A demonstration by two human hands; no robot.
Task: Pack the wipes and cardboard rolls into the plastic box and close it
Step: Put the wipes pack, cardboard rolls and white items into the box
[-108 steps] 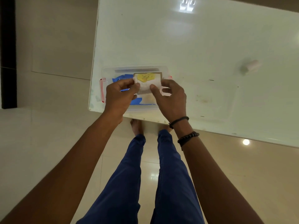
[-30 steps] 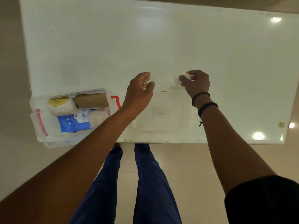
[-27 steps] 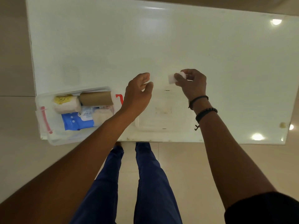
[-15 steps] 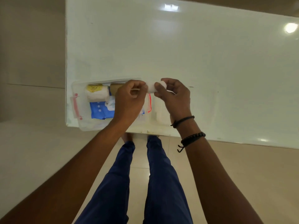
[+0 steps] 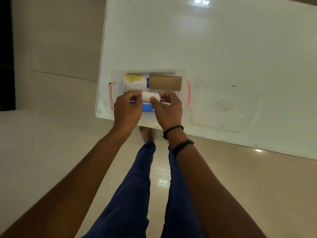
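Note:
A clear plastic box (image 5: 183,73) with red side latches sits open at the table's near left corner. Inside lie a brown cardboard roll (image 5: 165,82) at the back right, a white wipe roll with a yellow label (image 5: 134,81) at the back left, and a blue wipes pack (image 5: 147,107), mostly hidden by my hands. My left hand (image 5: 127,111) and my right hand (image 5: 167,109) together pinch a small white roll (image 5: 149,97) by its two ends, just over the front half of the box.
The clear lid (image 5: 228,107) lies flat on the white table (image 5: 223,48) right of the box. The table's near edge runs just below my hands, with my legs and a glossy tiled floor (image 5: 51,134) beneath.
My right hand picked the small white roll off the table on the right and carried it left. Both hands now hold it over the box.

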